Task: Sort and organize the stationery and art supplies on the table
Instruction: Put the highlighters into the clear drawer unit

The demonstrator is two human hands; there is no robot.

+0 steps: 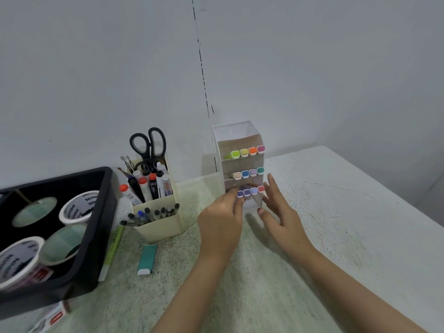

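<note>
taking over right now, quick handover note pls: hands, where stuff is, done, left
Left hand: pinches the leftmost purple-capped marker in the bottom row of the clear plastic tiered rack.
Right hand: open, fingers straight at the rack's right side.
Done: three rows of four markers racked; black-handled scissors and pens in the cream plastic organiser; white tape rolls in the black plastic tray.
Left: green pen and teal rectangular block lie loose on the speckled table.
</note>
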